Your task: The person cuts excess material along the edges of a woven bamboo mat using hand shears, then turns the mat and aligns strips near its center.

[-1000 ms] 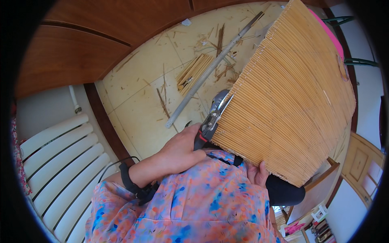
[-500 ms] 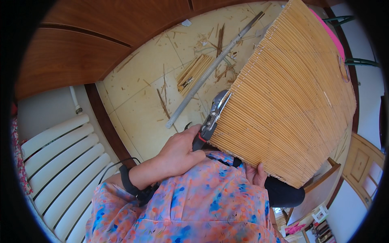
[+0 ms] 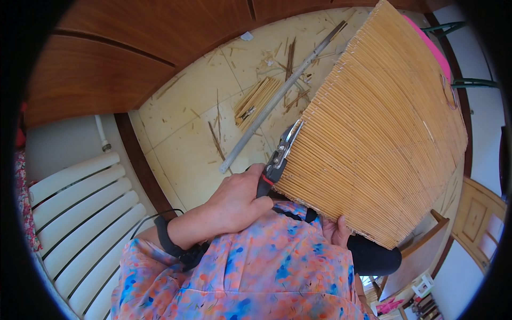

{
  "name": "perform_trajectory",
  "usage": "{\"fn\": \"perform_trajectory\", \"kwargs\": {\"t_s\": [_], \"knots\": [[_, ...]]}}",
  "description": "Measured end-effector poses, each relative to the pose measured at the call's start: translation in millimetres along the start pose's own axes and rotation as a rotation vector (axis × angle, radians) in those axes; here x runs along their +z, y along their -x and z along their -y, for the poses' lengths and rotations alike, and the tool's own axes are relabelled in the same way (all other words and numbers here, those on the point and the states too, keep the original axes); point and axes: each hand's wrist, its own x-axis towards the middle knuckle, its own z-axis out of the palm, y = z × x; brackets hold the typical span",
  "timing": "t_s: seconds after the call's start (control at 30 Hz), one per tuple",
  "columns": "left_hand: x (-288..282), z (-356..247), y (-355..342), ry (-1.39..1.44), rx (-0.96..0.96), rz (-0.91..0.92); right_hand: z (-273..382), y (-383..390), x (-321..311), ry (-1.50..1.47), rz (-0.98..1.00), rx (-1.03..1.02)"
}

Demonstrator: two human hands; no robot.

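Note:
A large mat of thin straw-coloured stalks (image 3: 373,128), stitched with thread across its rows, slants over my lap and fills the right half of the view. My left hand (image 3: 240,200) is closed round the handles of dark pruning shears (image 3: 274,165) with a red band. The metal blades lie along the mat's left edge, at the stalk ends. Down at the near edge, my right hand (image 3: 336,232) grips the mat between thumb and fingers. Part of that hand is hidden under the mat.
Across the tiled floor lies a long grey pole (image 3: 282,96), beside a bundle of cut stalks (image 3: 257,101) and scattered bits. A white radiator (image 3: 85,213) stands at the left, below brown wooden panels (image 3: 117,64). Something pink (image 3: 429,45) shows behind the mat's far edge.
My left hand has squeezed the shears: a curved handle tip that stuck out beyond the fingers is no longer seen, and the blades look closer together. The mat and right hand have hardly moved.

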Motion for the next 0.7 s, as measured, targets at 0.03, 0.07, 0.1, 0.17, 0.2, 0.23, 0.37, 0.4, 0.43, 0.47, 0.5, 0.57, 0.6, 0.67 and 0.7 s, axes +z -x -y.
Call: {"fn": "perform_trajectory", "kwargs": {"t_s": [0.03,0.07,0.1,0.17,0.2,0.23,0.37,0.4,0.43,0.47,0.5,0.57,0.6,0.67,0.7], "knots": [[-2,-1,0,-0.006,-0.026,0.019,-1,0,0,0.015,0.014,0.003],[-3,-2,0,-0.012,-0.053,0.039,-1,0,0,0.03,0.027,0.006],[-3,-2,0,-0.015,-0.053,0.039,-2,0,1,0.026,0.027,0.005],[-6,-5,0,-0.021,-0.051,0.028,-3,-4,6,0.023,0.008,0.032],[-7,-6,-1,-0.029,-0.05,0.022,-3,-6,9,0.017,0.015,0.03],[-6,-7,-1,-0.029,-0.049,0.022,-2,-5,12,0.034,0.014,0.026],[-1,-4,-1,-0.034,-0.048,0.005,-1,-3,10,0.023,0.011,0.044],[-1,-4,0,-0.039,-0.048,0.003,-2,-4,9,0.019,0.013,0.042],[0,-4,0,-0.038,-0.064,0.012,-1,-3,9,0.012,0.013,0.043],[1,-4,0,-0.038,-0.08,0.021,-1,-2,9,0.005,0.013,0.043],[2,-3,-1,-0.037,-0.081,0.022,0,-2,9,0.005,0.012,0.044],[4,-2,-1,-0.025,-0.076,0.009,1,-2,15,0.002,0.013,0.042],[6,1,0,-0.026,-0.077,0.01,1,-2,15,0.001,0.012,0.043],[13,10,0,-0.044,0.027,-0.1,2,-2,14,-0.016,0.008,0.062],[14,13,-1,-0.045,0.027,-0.1,1,-2,15,-0.017,0.008,0.062]]}}
